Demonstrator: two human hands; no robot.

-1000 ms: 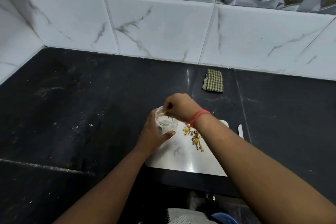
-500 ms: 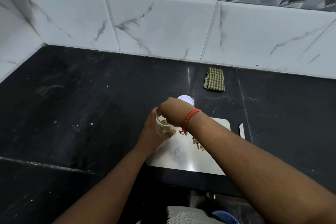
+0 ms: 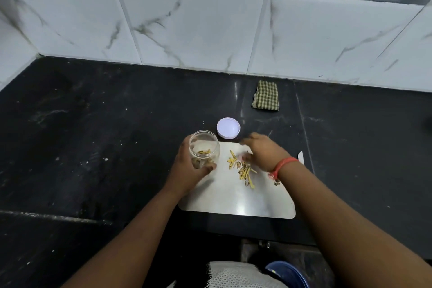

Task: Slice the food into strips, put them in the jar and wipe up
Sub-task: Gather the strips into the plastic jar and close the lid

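Left hand (image 3: 187, 168) holds jar (image 3: 204, 148). Right hand (image 3: 263, 153) blurry over strips (image 3: 243, 167) on board (image 3: 233, 201); cannot tell its grip.

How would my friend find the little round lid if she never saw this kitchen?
Look at the black counter below the white wall tiles. Find the shiny cutting board near the front edge. Just behind it, beside the clear jar, lies the lid: the only flat, round, pale thing there.

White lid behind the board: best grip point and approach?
Take the white lid by its rim, from straight above, fingers on opposite edges. It lies flat and round on the counter, clear of the jar and board, so only the rim probably offers purchase.
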